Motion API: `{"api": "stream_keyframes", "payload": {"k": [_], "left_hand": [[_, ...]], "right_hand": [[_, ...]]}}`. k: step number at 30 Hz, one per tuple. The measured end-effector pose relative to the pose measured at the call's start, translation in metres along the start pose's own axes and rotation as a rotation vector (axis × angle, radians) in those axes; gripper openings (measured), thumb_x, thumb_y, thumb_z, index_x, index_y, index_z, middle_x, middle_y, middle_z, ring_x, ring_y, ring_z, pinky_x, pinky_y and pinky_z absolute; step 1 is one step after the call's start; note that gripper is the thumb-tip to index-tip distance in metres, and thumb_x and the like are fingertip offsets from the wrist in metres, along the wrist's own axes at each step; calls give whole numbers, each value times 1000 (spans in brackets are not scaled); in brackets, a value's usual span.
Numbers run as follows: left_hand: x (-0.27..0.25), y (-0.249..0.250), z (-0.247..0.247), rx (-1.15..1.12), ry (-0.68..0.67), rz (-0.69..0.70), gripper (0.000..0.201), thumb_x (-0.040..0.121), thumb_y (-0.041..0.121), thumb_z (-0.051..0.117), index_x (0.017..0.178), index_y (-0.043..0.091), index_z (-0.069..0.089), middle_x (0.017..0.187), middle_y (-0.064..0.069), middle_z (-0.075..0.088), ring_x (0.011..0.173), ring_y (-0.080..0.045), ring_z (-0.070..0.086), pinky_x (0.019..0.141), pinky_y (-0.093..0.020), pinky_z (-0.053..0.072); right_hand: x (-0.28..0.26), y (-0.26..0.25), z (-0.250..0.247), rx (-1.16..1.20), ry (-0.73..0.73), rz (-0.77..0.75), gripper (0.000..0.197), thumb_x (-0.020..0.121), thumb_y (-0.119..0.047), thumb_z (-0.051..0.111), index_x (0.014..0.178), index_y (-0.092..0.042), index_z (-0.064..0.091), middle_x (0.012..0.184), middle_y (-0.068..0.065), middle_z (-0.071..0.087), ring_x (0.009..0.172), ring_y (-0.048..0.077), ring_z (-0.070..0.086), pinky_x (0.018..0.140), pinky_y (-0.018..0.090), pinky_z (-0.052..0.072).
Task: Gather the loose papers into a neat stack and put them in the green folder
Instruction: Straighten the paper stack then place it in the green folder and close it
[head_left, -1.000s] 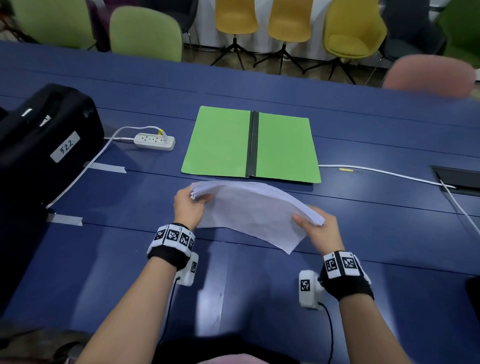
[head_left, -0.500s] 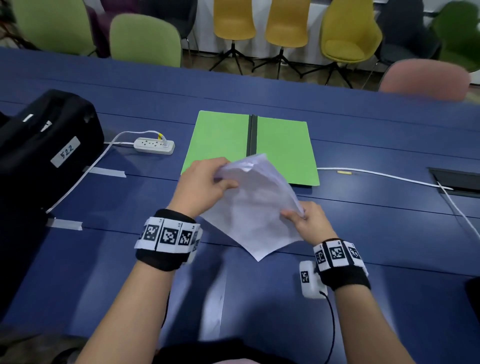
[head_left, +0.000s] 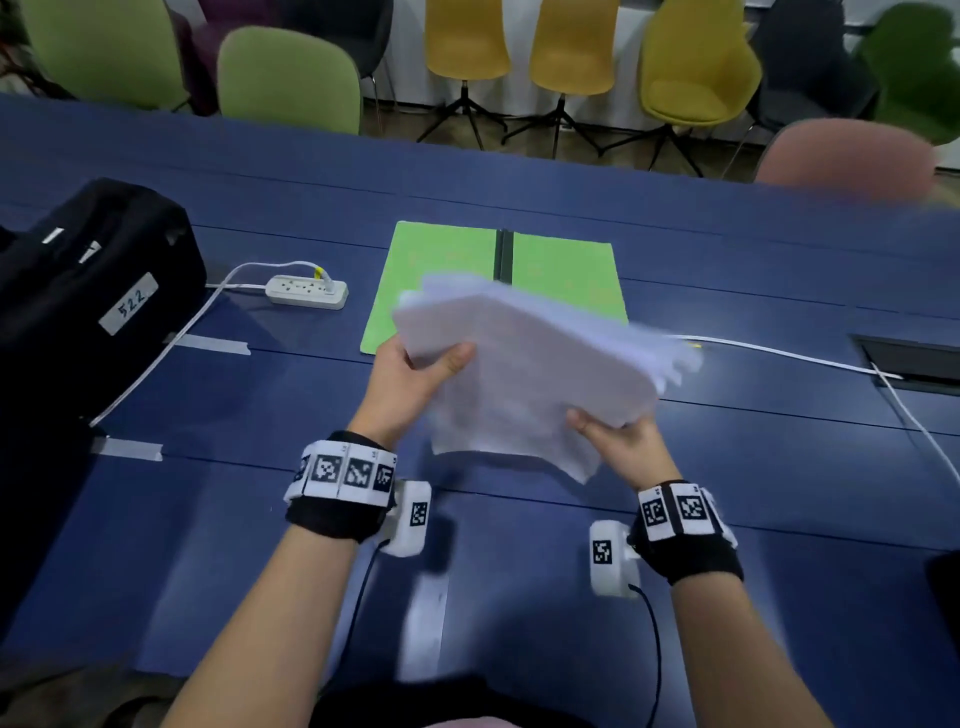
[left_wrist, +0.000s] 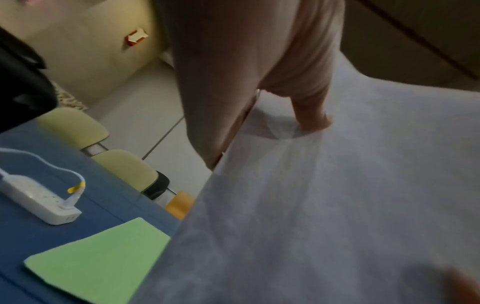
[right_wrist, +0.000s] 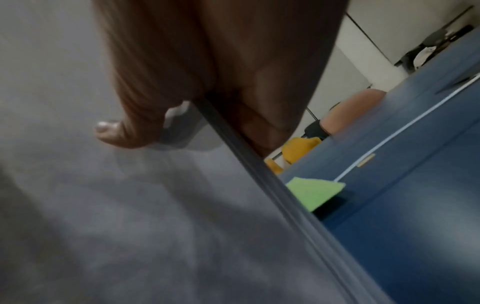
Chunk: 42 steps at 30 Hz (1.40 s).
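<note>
While the forearms reached out over the near edge of the blue desk (head_left: 779, 467), both hands were clamped on the papers (head_left: 524, 374): the left hand (head_left: 415, 384) pinched the left edge with its thumb on top, and the right hand (head_left: 618, 441) gripped the near right corner, thumb over the top sheet and fingers underneath. Half a second before, the sheets had been bunched up on end between the hands, close above the desk; a second before, they had sagged as a loose sheaf. Now they lay flatter and higher, tilted up toward the far side, and overlapped the near part of the green folder (head_left: 447, 270) in the head view. Their right edges were fanned and blurred, so the stack did not look squared yet. That suggested gathering was done and squaring was underway, with placement next. Beyond the stack, the folder lay open and flat on the desk, its dark spine (head_left: 504, 254) down the middle. To its left sat a white power strip (head_left: 306, 291), and farther left a black case (head_left: 93, 280). A white cable (head_left: 779, 356) ran off to the right.
</note>
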<state>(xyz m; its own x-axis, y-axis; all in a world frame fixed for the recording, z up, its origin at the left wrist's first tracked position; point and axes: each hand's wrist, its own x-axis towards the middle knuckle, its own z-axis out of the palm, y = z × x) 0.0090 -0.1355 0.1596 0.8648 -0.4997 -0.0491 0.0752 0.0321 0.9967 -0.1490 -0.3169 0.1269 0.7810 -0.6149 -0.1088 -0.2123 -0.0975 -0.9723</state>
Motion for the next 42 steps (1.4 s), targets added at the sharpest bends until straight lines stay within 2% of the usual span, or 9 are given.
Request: {"api": "stream_keyframes", "payload": {"k": [5,7,11,18,22,25,31,34,42], "left_hand": [[-14,-13,17,52,86,-85,4,85,20,69,87,23,67,84,11,70,70,6,65,71,-17,53],[-15,-10,17,-9,101,-79,7,85,22,69,90,17,68,85,4,70,76,-4,65,73,-20,51],[-13,0,17,-119,126,-46,56,69,52,71,86,0,62,84,-10,57,79,-18,52,74,-33,42],[-10,6,28,-143,209,-72,66,52,73,74,89,20,60,82,-2,48,76,-17,43,73,-33,36],[-10,3,28,-108,256,-85,42,67,52,76,76,14,60,73,-4,48,71,-16,42,70,-31,35],[-10,-1,26,-143,277,-89,23,79,36,71,69,17,64,72,-3,54,70,-17,47,71,-31,39],[-10,8,33,-113,338,-41,38,77,36,75,61,20,45,55,11,39,46,-2,37,50,-12,36],[-2,3,30,-39,416,-33,37,78,23,71,54,19,43,43,14,35,49,-9,30,50,-21,31],[-2,-1,30,3,357,85,22,80,30,72,90,11,67,84,4,64,76,-4,58,77,-18,48]], "right_hand": [[-7,-5,14,146,50,-24,30,82,-4,69,94,-29,60,93,-14,64,75,-16,64,66,2,48],[-6,-12,18,201,99,-24,15,74,-29,78,81,-31,66,82,-18,68,75,-5,65,64,4,49],[-2,-20,19,254,241,-104,71,48,-80,68,76,-15,65,71,-7,65,67,6,57,62,19,49],[-6,-30,25,405,312,-142,29,81,-44,55,67,-20,63,73,5,55,73,18,49,69,29,41],[-5,-29,29,360,332,-128,28,82,-32,57,55,-23,56,62,-13,47,69,16,40,74,32,32],[-6,-25,27,346,332,-126,31,80,-35,57,59,-13,48,67,4,37,68,27,31,70,35,27],[-8,-26,24,269,302,-143,19,84,-27,57,76,-13,68,75,-8,62,79,11,55,78,26,42],[-7,-18,21,293,305,-110,24,79,-36,58,72,-15,65,74,-4,60,79,14,53,78,30,40],[-12,-22,22,286,303,-156,38,81,-40,64,90,-4,70,81,-14,69,78,-3,61,77,12,44]]}}
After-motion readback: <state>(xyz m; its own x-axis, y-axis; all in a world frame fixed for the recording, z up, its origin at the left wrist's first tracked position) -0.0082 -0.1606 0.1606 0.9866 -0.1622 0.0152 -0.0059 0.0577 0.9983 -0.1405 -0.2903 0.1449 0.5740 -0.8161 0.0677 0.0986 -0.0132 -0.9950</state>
